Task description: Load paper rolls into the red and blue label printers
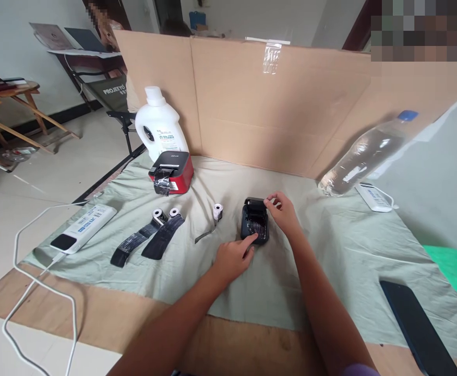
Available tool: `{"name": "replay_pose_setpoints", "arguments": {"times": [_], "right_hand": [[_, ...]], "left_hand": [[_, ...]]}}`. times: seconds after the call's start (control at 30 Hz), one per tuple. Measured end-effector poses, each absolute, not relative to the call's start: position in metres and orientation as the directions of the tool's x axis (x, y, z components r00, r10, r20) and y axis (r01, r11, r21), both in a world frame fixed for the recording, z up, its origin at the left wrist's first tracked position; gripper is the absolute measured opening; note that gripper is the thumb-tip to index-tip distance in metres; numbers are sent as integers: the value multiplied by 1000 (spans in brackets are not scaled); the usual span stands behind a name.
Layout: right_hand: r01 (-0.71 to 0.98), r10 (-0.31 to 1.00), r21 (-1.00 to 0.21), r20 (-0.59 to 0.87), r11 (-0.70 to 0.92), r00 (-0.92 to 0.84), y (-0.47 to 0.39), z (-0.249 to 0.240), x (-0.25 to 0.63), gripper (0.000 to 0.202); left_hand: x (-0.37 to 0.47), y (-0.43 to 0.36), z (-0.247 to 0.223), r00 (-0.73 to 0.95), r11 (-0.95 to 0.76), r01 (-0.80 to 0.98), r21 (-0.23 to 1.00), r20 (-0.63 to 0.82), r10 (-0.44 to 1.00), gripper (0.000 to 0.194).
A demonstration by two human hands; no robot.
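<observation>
A small dark portable label printer (255, 222) sits on the cloth with its lid (254, 201) raised. My right hand (285, 213) pinches the right edge of that lid between thumb and fingertips. My left hand (234, 258) reaches in from the front, its index finger stretched onto the dark, shiny material inside the printer; the other fingers are loosely bent and hold nothing. To the left stands a small paper roll (218, 211) with a narrow dark strip trailing from it. Farther left, two more rolls have long black strips (163, 237) (136, 243) unrolled toward me.
A red and black printer (172, 172) stands before a white detergent bottle (161, 125). A white power bank (83, 228) with a cable lies left. Cardboard (252, 104) walls the back. At right are a leaning plastic bottle (365, 154), another white device (375, 197) and a phone (416, 326).
</observation>
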State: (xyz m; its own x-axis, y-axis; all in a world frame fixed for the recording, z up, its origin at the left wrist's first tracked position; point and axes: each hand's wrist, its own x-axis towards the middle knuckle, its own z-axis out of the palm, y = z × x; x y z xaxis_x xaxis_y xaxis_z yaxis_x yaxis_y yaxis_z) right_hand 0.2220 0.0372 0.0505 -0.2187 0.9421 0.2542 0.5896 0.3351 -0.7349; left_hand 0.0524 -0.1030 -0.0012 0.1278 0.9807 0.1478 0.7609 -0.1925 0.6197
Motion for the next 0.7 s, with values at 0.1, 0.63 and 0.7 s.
{"name": "replay_pose_setpoints", "arguments": {"times": [0.1,0.63,0.7], "right_hand": [[593,917,-746,60,304,-395,29,59,231,17],[336,938,-918,-288,-212,-195,24,32,224,67],[288,962,-939,-234,-186,-143,16,26,219,57]], "left_hand": [[53,-103,-3,120,-196,736,648,160,980,45],[50,-96,8,-135,23,826,563,159,978,78],[49,-90,6,-83,-3,864,503,150,985,83]]}}
